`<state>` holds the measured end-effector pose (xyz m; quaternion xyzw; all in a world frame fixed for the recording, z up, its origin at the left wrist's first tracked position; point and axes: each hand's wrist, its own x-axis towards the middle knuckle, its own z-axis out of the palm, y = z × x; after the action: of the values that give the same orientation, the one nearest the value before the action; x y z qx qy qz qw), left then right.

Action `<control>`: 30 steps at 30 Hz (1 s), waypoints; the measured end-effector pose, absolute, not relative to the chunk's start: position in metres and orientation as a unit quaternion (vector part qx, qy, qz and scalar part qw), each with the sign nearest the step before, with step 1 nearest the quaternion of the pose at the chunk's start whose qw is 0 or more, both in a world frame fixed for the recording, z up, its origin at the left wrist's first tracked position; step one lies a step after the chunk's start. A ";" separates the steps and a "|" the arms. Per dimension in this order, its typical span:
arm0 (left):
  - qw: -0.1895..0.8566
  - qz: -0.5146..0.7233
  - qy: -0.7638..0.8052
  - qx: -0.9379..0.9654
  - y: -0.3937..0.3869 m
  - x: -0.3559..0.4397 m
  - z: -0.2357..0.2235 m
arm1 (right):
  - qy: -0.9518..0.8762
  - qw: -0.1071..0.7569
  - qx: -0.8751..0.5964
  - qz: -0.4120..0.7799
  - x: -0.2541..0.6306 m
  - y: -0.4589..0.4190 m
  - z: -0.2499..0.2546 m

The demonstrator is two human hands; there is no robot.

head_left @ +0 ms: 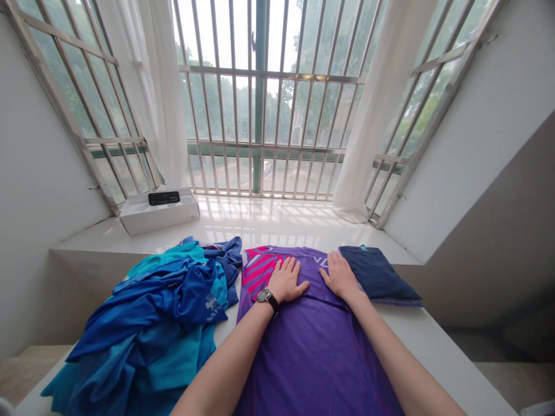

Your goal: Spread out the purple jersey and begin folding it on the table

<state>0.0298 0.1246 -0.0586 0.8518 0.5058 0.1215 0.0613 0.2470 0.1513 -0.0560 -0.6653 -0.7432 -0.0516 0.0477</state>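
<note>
Bright room, barred window [260, 104] with sheer white curtains [368, 115] behind white worktop [416, 346]. Purple jersey with pink stripes [312, 346] lies flat at worktop centre. Left hand [288, 279], black wristwatch [267, 298] on wrist, and right hand [340, 276] rest open, palms down on jersey, gripping nothing. Rumpled blue garments [147, 329] heaped just left; folded navy garment [377, 274] just right.

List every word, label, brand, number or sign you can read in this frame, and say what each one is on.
"SAF", with more white print below and beside it too small to read: on the blue shirt
"VD", blurred: pale lettering on the purple jersey
Wristwatch: dial too small to read
Black device on the white box: nothing legible
</note>
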 end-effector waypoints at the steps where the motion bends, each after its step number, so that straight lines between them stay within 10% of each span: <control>1: 0.071 0.117 0.509 0.850 0.128 0.032 -0.057 | -0.756 0.060 -0.650 -0.056 0.240 0.149 -0.053; 30: 0.055 0.242 0.591 0.768 0.130 -0.072 -0.058 | -0.809 0.031 -0.581 0.079 0.158 0.147 -0.060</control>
<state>-0.0717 0.1296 -0.0582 0.7678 0.5909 0.2417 0.0547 0.1583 0.1473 -0.0602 -0.5810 -0.8095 0.0792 0.0305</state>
